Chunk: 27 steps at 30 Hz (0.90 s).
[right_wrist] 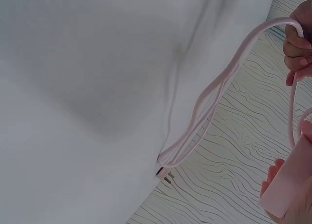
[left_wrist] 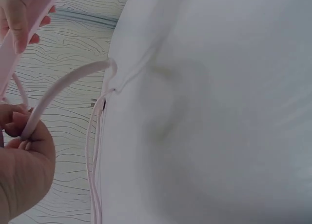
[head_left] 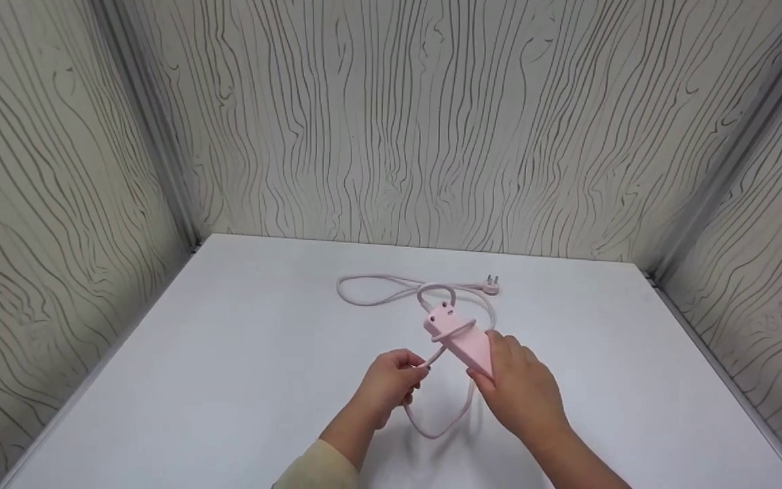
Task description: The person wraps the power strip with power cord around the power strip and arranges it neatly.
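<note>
A pink power strip [head_left: 467, 348] with small dark eye-like dots on its far end is gripped at its near end by my right hand [head_left: 525, 387]. One turn of its pink cord [head_left: 455, 330] wraps across the strip near that far end. To the left, my left hand [head_left: 392, 382] pinches the cord between thumb and fingers. From there a slack loop hangs down and runs back up behind the strip. The left wrist view shows the thick cord [left_wrist: 73, 76] arching out of the left hand's grip. In the right wrist view the strip [right_wrist: 288, 177] lies across the right palm.
On the white table [head_left: 262, 380], beyond the strip, the rest of the cord lies in a long flat loop. Its pronged plug [head_left: 491, 285] rests at the loop's right end. Wood-grain patterned panels [head_left: 391, 136] stand at the back and both sides.
</note>
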Each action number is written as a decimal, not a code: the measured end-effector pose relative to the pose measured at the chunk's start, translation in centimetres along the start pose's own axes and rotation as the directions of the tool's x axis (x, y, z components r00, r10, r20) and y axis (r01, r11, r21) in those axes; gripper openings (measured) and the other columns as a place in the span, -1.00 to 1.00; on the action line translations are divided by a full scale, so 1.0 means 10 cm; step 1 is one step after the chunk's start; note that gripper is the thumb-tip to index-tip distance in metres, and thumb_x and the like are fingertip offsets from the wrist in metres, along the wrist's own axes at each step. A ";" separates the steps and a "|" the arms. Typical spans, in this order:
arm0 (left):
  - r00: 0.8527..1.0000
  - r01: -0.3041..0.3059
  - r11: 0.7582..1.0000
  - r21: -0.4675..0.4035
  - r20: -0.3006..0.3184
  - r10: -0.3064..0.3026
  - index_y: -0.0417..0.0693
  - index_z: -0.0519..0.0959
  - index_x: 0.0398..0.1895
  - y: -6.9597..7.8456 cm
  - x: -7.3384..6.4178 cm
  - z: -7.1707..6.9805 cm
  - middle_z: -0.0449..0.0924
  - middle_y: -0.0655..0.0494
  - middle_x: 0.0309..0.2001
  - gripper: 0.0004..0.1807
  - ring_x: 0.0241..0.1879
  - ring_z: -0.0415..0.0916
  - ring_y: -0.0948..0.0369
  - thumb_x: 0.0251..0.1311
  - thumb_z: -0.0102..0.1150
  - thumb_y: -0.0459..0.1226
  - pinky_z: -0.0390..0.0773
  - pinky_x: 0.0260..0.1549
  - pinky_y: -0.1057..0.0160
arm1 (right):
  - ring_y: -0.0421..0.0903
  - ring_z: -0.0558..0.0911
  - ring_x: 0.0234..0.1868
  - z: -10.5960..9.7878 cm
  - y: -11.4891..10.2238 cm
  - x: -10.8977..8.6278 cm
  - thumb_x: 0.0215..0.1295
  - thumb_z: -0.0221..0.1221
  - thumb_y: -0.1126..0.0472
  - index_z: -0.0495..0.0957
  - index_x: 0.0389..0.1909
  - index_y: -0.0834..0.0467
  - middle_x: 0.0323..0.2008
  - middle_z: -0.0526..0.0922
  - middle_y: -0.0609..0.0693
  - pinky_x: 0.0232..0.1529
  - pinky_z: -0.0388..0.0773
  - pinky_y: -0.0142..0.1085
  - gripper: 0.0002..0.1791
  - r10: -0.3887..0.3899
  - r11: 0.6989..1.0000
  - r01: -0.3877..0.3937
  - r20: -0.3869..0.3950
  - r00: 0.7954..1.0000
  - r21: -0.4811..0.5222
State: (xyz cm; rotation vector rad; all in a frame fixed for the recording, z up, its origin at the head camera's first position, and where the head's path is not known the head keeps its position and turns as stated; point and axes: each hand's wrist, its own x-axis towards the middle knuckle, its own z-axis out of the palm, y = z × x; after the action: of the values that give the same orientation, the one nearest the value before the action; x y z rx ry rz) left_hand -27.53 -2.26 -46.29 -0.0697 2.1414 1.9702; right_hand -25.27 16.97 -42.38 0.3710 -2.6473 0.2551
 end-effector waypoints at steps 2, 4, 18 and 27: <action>1.000 -0.002 1.000 0.000 -0.001 0.002 -0.08 0.56 -0.35 0.00 0.00 -0.02 0.40 0.09 -0.54 -0.90 -0.54 0.33 0.21 0.15 0.16 -0.24 0.44 -0.56 0.34 | 0.00 0.51 -0.36 -0.02 0.00 0.01 0.05 0.26 -0.01 0.36 0.06 0.31 -0.25 0.51 0.14 -0.38 0.51 -0.12 -0.36 -0.018 1.000 0.018 -0.047 0.999 -0.007; 1.000 -0.009 1.000 -0.018 0.004 0.009 -0.09 0.55 -0.35 0.00 0.01 -0.03 0.38 0.10 -0.55 -0.90 -0.54 0.33 0.22 0.16 0.14 -0.24 0.45 -0.56 0.35 | 0.00 0.51 -0.37 -0.04 0.01 0.02 0.05 0.27 -0.01 0.35 0.07 0.32 -0.26 0.51 0.15 -0.40 0.51 -0.12 -0.35 -0.023 1.000 0.022 -0.074 0.997 -0.011; 0.983 -0.159 0.968 0.193 -0.063 0.174 0.00 0.51 -0.36 0.02 -0.02 -0.04 0.48 0.14 -0.50 -0.93 -0.48 0.38 0.24 0.16 0.16 -0.22 0.42 -0.50 0.32 | 0.12 0.54 -0.54 -0.08 0.17 0.04 0.02 0.28 0.06 0.36 0.01 0.44 -0.32 0.54 0.27 -0.56 0.49 -0.06 -0.35 0.070 0.997 -0.073 -0.089 0.994 -0.031; 0.989 -0.151 0.982 0.112 0.007 0.151 -0.01 0.59 -0.37 0.13 -0.09 0.06 0.48 0.09 -0.56 -0.92 -0.57 0.35 0.27 0.12 0.19 -0.22 0.38 -0.58 0.34 | 0.07 0.49 -0.60 -0.07 0.23 0.03 0.01 0.29 0.01 0.37 -0.01 0.41 -0.37 0.54 0.23 -0.67 0.44 -0.17 -0.34 0.055 0.971 -0.049 0.020 0.998 -0.236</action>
State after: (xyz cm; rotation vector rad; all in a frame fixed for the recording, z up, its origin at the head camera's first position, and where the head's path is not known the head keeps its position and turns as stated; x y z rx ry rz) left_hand -26.77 -1.67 -44.87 0.1135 2.3161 1.9225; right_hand -25.98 19.22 -41.90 0.2284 -2.6768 -0.0486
